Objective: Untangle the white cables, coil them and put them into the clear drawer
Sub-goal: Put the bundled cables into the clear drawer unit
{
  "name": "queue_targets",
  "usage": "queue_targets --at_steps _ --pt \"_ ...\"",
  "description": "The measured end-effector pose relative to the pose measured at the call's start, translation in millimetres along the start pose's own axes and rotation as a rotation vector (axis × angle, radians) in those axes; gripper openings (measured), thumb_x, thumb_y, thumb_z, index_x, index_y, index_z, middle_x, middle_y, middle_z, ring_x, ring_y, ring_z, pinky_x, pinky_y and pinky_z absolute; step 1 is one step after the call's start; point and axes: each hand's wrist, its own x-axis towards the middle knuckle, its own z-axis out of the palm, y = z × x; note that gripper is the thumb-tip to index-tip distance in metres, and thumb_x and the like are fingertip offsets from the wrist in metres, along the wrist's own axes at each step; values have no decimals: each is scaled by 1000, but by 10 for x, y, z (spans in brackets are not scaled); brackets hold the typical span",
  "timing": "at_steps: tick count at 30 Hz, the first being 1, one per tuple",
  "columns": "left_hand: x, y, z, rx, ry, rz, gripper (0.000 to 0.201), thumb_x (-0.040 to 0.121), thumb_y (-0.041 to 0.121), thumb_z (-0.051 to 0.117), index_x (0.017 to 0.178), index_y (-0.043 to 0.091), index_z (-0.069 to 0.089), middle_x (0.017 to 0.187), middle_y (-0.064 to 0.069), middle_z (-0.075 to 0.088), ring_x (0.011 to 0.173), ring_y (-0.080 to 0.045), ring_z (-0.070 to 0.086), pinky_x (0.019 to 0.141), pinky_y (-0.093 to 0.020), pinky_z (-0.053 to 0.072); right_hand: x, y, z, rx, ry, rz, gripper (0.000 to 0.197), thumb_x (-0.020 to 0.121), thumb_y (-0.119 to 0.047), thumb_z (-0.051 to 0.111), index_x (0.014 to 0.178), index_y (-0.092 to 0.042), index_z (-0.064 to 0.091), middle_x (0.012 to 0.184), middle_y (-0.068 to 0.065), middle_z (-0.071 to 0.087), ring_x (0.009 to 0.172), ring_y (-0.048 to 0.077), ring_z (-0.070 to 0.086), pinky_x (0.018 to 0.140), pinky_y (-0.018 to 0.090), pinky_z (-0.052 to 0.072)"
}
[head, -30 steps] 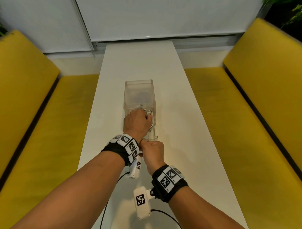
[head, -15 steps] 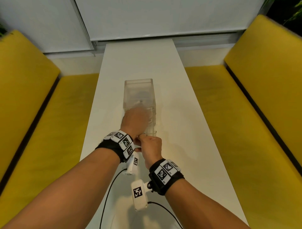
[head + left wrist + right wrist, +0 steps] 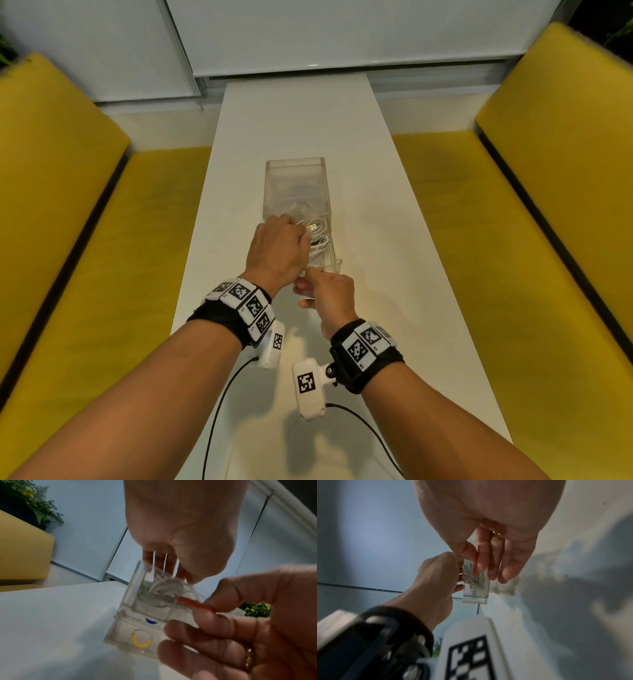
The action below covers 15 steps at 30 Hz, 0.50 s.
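A clear drawer stands pulled out toward me from its clear housing on the white table. Coiled white cables lie inside it, a USB plug showing on top. My left hand reaches into the drawer from the left, and its fingers press down on the cables. My right hand pinches the drawer's front lip between thumb and fingers. In the right wrist view the drawer with the coils hangs below the right hand's fingers.
The housing holds lower drawers with a blue mark and a yellow mark; a red strip sits at the top drawer's front. Yellow benches flank the narrow table. Black camera leads trail toward me.
My left hand has shifted left off the coils, so the cables and plug now show beside it. The right hand keeps its pinch on the drawer front, and the drawer seems slightly further in.
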Motion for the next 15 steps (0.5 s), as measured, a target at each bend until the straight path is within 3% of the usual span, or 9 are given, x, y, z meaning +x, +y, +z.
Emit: queue_targets --at_steps 5,9,13,15 --pt "24 -104 -24 94 -163 136 35 105 34 45 127 16 64 128 -8 58 116 -29 50 98 -43 37 42 -57 -17 -25 -17 1 15 89 -10 60 82 -8 74 87 17 77 74 23 73 63 34 54" --pt "122 -106 -62 170 -174 176 32 105 33 45 119 12 65 118 -10 60 109 -30 53 90 -42 39 83 -149 46 -31 -30 23 15 89 -9 59 88 -4 73 76 14 73 71 23 71 58 30 52" --pt "150 -40 -121 -18 -139 26 25 98 26 60 109 9 75 103 -13 70 97 -32 65 80 -39 51 89 -192 92 -61 -58 52 15 90 -10 58 84 -8 70 77 10 71 71 23 68 55 28 48" --pt "159 -7 -113 -116 -111 -51 22 95 21 61 97 7 77 94 -12 72 93 -33 68 75 -38 52 95 -192 103 -86 -61 66 14 92 -11 58 85 -9 70 81 11 73 71 23 67 54 27 47"
